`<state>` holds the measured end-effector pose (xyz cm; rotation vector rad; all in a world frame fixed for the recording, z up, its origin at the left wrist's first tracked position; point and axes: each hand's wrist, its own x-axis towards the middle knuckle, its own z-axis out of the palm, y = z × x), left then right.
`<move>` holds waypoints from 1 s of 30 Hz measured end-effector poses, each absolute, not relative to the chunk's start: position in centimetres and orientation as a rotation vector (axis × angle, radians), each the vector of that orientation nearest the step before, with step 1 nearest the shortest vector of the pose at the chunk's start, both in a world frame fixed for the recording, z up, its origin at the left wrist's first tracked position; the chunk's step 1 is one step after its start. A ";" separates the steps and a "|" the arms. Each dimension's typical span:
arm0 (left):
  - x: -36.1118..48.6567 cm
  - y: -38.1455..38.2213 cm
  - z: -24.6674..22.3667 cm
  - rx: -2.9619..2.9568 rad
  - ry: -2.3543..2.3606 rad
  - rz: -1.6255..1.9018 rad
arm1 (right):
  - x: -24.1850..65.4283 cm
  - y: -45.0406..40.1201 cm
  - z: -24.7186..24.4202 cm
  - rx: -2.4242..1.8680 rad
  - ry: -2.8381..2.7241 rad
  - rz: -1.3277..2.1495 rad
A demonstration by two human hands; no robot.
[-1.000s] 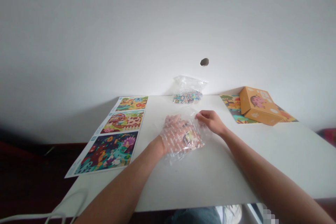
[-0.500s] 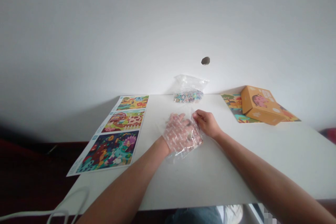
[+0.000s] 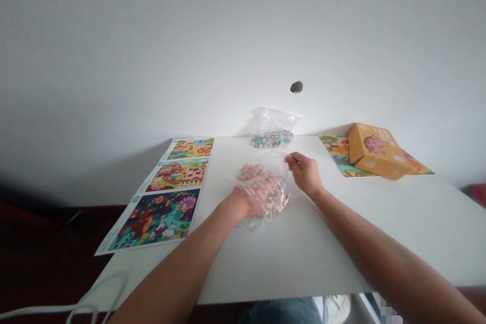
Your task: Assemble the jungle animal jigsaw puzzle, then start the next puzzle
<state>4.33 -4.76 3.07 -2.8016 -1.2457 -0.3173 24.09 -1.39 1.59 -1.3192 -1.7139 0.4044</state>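
Observation:
A clear plastic bag (image 3: 279, 202) with printed marks and small colourful pieces in it is over the white table at the centre. My left hand (image 3: 258, 187) is inside or behind the bag film, its fingers seen blurrily through the plastic; whether they grip any pieces is hidden. The thumb and fingers of my right hand (image 3: 304, 171) pinch the bag's upper right edge. Behind both hands, a second clear bag (image 3: 272, 139) full of colourful pieces stands against the wall.
A sheet with three printed pictures (image 3: 163, 192) lies at the left of the white table (image 3: 322, 258). On the right, an orange box (image 3: 375, 149) rests on a colourful picture board (image 3: 339, 154). A white cable (image 3: 45, 309) loops at the lower left.
My right hand has moved slightly right and up with the bag's edge. My left hand has shifted and turned within the plastic, and the pieces have moved in the bag.

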 end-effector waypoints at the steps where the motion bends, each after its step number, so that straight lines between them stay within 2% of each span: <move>1: 4.3 -4.9 3.1 -2.800 -1.239 -0.330 | 24.1 -1.4 1.6 -1.325 -1.716 0.386; 10: 4.3 -5.9 3.5 -2.823 -1.152 -0.455 | 25.0 -0.8 1.9 -1.385 -1.705 0.208; 23: 5.0 -7.1 4.8 -2.847 -1.191 -0.349 | 26.6 -0.1 2.3 -1.480 -1.593 0.119; 27: 5.1 -7.2 4.5 -2.830 -1.199 -0.359 | 26.6 -0.5 2.6 -1.505 -1.454 0.238; 30: 5.1 -7.4 4.4 -2.808 -1.241 -0.400 | 26.7 -0.6 2.3 -1.549 -1.324 0.605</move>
